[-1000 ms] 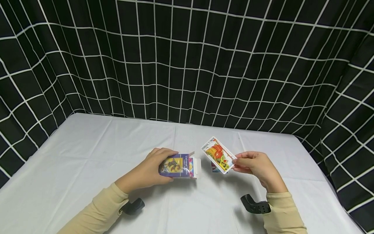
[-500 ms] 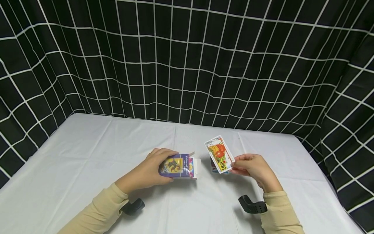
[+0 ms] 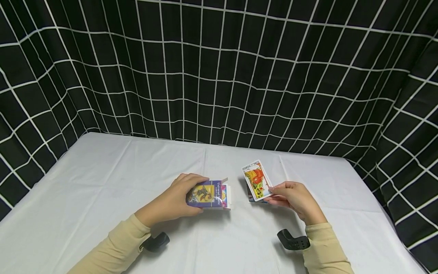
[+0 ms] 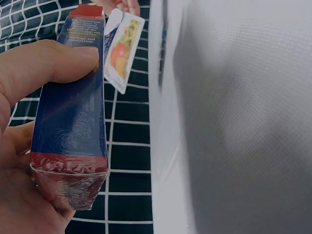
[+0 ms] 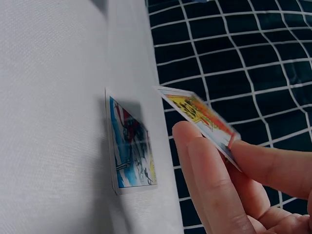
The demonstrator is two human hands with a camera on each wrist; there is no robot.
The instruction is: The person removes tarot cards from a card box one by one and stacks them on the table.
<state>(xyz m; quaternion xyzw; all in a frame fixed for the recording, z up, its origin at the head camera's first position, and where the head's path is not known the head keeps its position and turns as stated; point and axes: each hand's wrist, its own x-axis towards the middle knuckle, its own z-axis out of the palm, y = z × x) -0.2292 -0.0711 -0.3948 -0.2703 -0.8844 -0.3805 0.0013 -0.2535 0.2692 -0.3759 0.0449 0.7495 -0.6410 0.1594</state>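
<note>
My left hand (image 3: pixel 176 198) grips a purple tarot card box (image 3: pixel 204 193) by its closed end. Its flaps (image 3: pixel 229 196) stand open to the right, and a pink-and-blue patterned piece shows at the mouth. In the left wrist view, the thumb (image 4: pixel 73 61) presses along the dark blue narrow side of the box (image 4: pixel 70 117). My right hand (image 3: pixel 295 199) pinches a tarot card (image 3: pixel 256 179) with an orange and yellow picture at its lower right corner, thumb on top. Beneath it a blue-toned card (image 5: pixel 129 151) lies face up on the cloth, mostly covered in the head view.
A white cloth (image 3: pixel 102 190) covers the table. Black curtains with a white grid (image 3: pixel 219 76) rise behind and at both sides. A black wrist mount (image 3: pixel 293 240) sits under the right forearm, and another mount (image 3: pixel 156 242) under the left.
The right hand has shifted slightly left and nearer to me, and its card has turned more upright over the lying card. The left hand and box stay in place.
</note>
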